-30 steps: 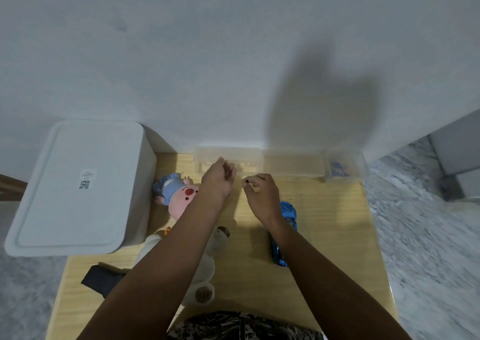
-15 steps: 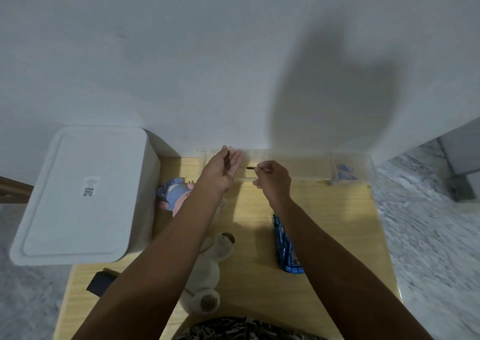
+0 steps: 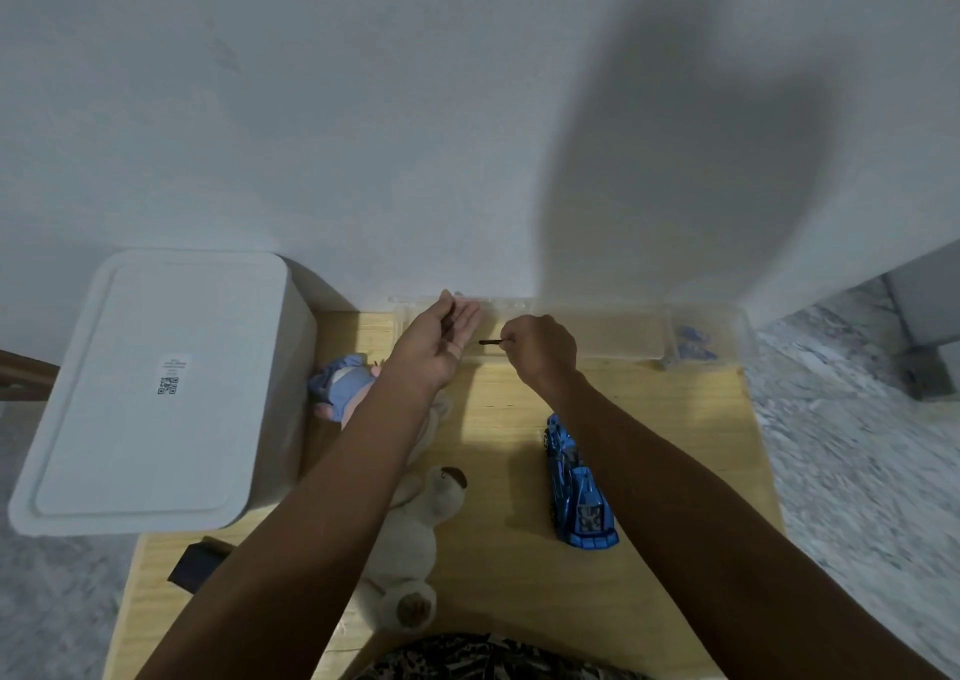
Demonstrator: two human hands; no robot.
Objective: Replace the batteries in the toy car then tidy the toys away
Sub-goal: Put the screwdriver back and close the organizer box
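Observation:
The blue toy car (image 3: 576,487) lies on the wooden table (image 3: 675,445), just left of my right forearm. My right hand (image 3: 540,349) is raised near the back of the table and pinches a thin dark stick-like object (image 3: 491,341), whose tip points left. My left hand (image 3: 441,341) is held up beside it, fingers fairly straight, palm turned toward that tip. A small dark patch shows in the palm; I cannot tell what it is. A pink pig plush (image 3: 343,383) and a cream dog plush (image 3: 415,539) lie under my left forearm.
A clear plastic box (image 3: 623,336) stands against the wall behind my hands, with small blue items (image 3: 693,344) at its right end. A large white lidded bin (image 3: 156,383) stands at the left. A dark flat object (image 3: 195,565) lies at the table's front left edge.
Both hands rose toward the clear box. My left hand uncurled and turned its palm to the right hand, which now shows a thin dark object pinched in its fingers.

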